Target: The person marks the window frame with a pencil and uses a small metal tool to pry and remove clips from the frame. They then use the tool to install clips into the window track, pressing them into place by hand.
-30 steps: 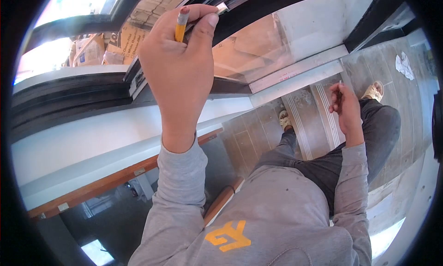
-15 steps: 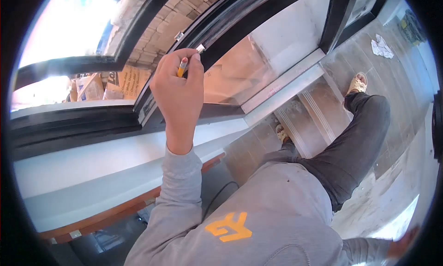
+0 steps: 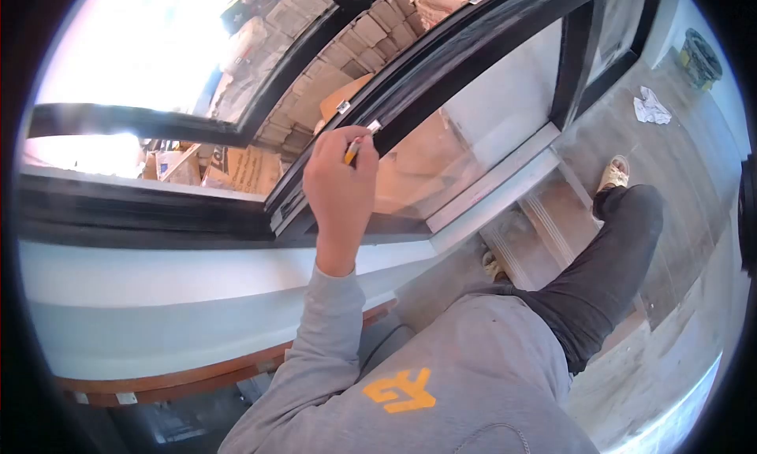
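Observation:
My left hand [image 3: 341, 187] is raised against the black window frame [image 3: 441, 80], its fingers closed in a pinch. A slim yellow stick-like tool [image 3: 352, 150] with a reddish end shows between the fingers and thumb; most of it is hidden in the grip. Right at my fingertips, a small pale metallic piece [image 3: 374, 127] sits against the frame. Close by on the frame's outer edge is a small silver clip [image 3: 343, 106]. My right hand is out of view.
An open window sash [image 3: 189, 127] swings out at left. Stacked tiles [image 3: 359, 48] and a cardboard box [image 3: 246, 170] lie outside. Below the frame runs a white sill [image 3: 158, 277]. Steps [image 3: 536, 229], crumpled paper [image 3: 651, 107] and a bin [image 3: 700, 60] are at right.
The view has shifted, so the frame and my left hand appear lower and further right. The left hand keeps its pinch on the tool. My right hand, blurred at lower right before, has left the view.

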Demonstrator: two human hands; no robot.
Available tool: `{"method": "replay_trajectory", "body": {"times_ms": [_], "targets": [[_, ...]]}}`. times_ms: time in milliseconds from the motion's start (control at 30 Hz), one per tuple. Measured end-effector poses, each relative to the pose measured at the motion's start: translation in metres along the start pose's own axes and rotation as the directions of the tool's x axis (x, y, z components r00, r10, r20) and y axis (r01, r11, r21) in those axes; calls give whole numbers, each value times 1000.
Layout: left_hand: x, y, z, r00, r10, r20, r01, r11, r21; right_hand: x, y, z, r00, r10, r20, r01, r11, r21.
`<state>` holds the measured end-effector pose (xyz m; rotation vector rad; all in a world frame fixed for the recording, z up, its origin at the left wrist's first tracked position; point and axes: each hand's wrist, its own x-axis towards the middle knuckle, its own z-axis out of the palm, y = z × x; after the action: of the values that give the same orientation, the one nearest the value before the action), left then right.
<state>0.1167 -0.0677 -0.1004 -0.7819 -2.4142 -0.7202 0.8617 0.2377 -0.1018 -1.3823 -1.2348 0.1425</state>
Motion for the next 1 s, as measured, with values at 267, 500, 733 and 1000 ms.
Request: {"method": "replay_trajectory", "body": {"times_ms": [267,500,733,1000], "targets": [[4,-106,8,968,-103,228,75,989,128,37,-23,15,957,240,165,-284,639,715],[8,-65,19,948,-187,259,115,956,269,59,-102,-11,995,54,78,-95,492,865],[10,-52,10,932,-199,304,111,952,285,68,-149,-37,990,-75,119,-70,473,878],[4,-75,16,957,-145,251,91,973,212,78,-188,-47,942,-205,265,-144,465,873]]}}
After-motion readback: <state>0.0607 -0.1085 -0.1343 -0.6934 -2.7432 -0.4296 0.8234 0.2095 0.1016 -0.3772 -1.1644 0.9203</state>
